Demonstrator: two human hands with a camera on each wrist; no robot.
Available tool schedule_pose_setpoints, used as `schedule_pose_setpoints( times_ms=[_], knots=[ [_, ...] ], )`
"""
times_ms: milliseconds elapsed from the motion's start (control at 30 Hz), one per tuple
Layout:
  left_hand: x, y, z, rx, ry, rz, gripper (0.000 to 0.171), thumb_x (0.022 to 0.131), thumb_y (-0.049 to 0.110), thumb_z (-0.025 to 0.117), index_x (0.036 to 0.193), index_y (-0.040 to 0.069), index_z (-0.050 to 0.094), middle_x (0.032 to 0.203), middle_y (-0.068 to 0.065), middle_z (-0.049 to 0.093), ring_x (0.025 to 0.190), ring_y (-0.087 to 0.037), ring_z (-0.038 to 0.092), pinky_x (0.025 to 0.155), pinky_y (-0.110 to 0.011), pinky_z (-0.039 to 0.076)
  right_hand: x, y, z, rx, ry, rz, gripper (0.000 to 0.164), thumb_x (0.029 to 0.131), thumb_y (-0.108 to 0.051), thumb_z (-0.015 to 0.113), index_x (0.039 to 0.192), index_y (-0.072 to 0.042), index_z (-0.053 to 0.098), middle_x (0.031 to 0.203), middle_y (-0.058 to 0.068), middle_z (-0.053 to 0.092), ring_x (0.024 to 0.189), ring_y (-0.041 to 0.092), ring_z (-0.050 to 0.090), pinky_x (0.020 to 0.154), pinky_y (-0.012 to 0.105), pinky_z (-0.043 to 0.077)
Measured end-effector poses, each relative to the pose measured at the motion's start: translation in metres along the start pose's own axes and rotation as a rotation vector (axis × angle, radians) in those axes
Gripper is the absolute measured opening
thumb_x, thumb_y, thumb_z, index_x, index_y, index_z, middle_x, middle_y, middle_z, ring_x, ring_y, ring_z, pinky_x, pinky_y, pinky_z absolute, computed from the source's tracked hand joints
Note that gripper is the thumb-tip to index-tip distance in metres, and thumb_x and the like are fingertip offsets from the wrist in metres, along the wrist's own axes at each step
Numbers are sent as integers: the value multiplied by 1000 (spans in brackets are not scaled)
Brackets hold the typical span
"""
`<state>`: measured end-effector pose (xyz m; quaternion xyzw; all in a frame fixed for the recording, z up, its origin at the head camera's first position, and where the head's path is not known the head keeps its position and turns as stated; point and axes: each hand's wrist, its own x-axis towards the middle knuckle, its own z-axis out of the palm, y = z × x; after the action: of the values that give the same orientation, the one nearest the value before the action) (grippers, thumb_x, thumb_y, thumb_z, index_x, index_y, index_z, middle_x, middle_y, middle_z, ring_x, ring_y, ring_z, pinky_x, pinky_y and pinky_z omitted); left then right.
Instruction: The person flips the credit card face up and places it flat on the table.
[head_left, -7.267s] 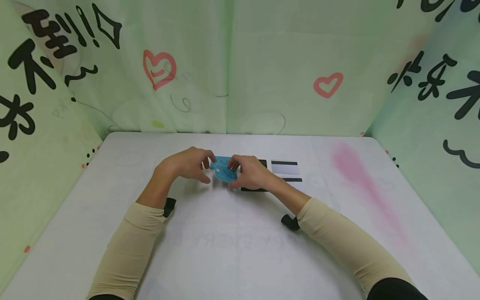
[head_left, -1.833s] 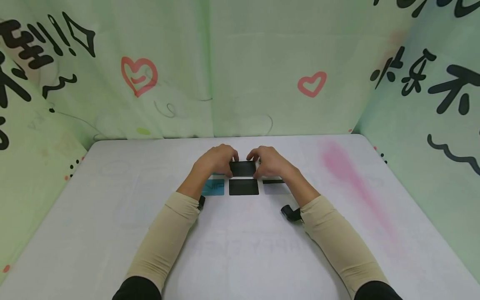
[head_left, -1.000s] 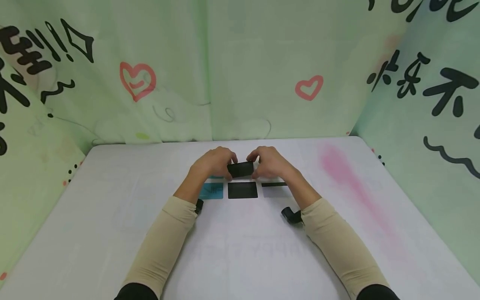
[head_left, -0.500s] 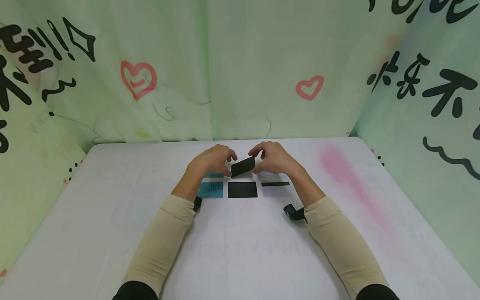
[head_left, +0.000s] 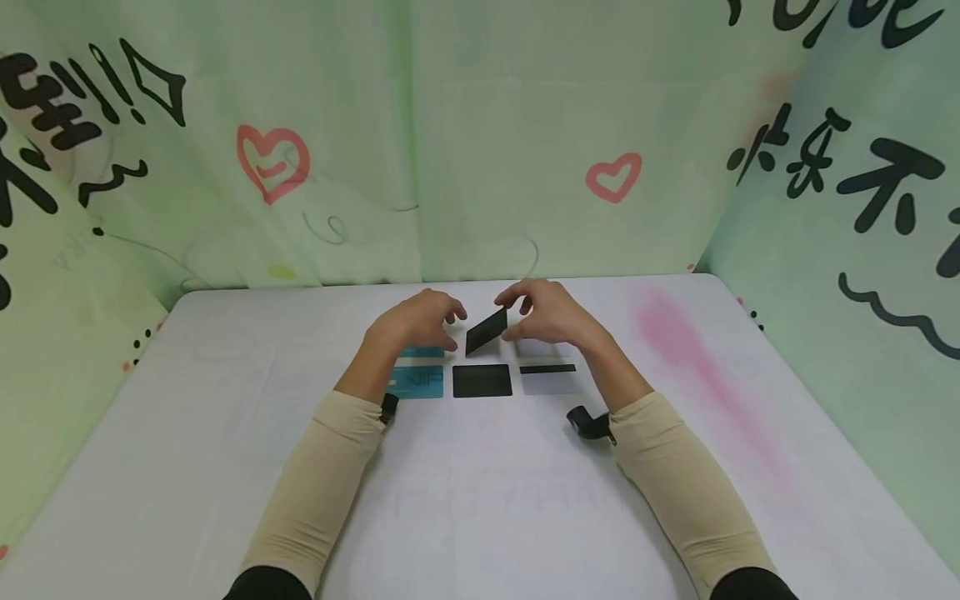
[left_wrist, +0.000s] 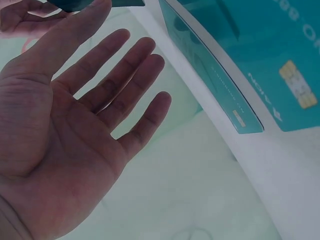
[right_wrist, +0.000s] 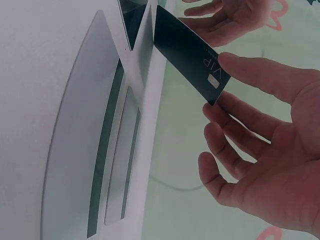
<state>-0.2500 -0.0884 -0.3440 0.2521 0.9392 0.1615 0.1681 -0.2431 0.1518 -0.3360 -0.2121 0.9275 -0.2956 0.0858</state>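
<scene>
My right hand [head_left: 551, 312] pinches one end of a black VIP card [head_left: 487, 332] between thumb and fingers. The card is tilted, its right end raised, its left lower corner close over the table; a small chip and the letters show on its face in the right wrist view. To the left of it, my left hand [head_left: 412, 321] is held with its fingers spread [left_wrist: 142, 125] and nothing in its grasp. Below the tilted card a second black card [head_left: 482, 381] lies flat. Two blue cards [head_left: 417, 382] lie under and in front of the left hand, the rear one partly hidden.
On the right lie two pale cards with dark stripes [head_left: 551, 383], the rear one partly covered by the right hand. All rest on a white-covered table [head_left: 465, 500] with a pink smear [head_left: 697, 367]. Green curtains [head_left: 510, 150] with writing stand behind and at both sides.
Earlier both hands were at a blue card; blue cards now lie flat. The black card, lately between both hands, has tipped up at its right end. My left hand has drawn off leftward.
</scene>
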Motion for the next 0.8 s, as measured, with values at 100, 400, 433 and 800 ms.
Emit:
schedule_pose_setpoints(
  times_ms=[100,400,433,800],
  knots=[
    [-1,-2,0,-8,-3,-4,54,93,18,78,143,7,62,137,-14,67,128,-29,61,110,-45,48,0,-1,1,6,5,-13,53,80,-16,86,131,-9,71,125,10,70,112,34,61,85,40,50],
    [1,-5,2,-21,0,7,54,93,20,77,144,7,61,137,-14,67,128,-29,61,109,-44,49,-1,3,-1,26,27,-33,51,82,-17,84,131,-13,71,128,5,71,113,32,60,85,41,49],
    [0,-5,2,-23,-2,6,54,94,20,77,144,7,61,137,-14,67,128,-29,61,109,-44,49,-1,3,-1,27,26,-33,51,82,-17,84,131,-13,71,129,6,70,114,32,60,85,41,49],
    [-6,-2,-6,-55,0,-12,56,95,17,75,147,5,57,139,-17,65,129,-31,60,110,-45,49,-4,-1,-8,24,64,-43,53,81,-15,83,132,-13,70,134,9,68,115,32,59,84,40,47]
  ],
)
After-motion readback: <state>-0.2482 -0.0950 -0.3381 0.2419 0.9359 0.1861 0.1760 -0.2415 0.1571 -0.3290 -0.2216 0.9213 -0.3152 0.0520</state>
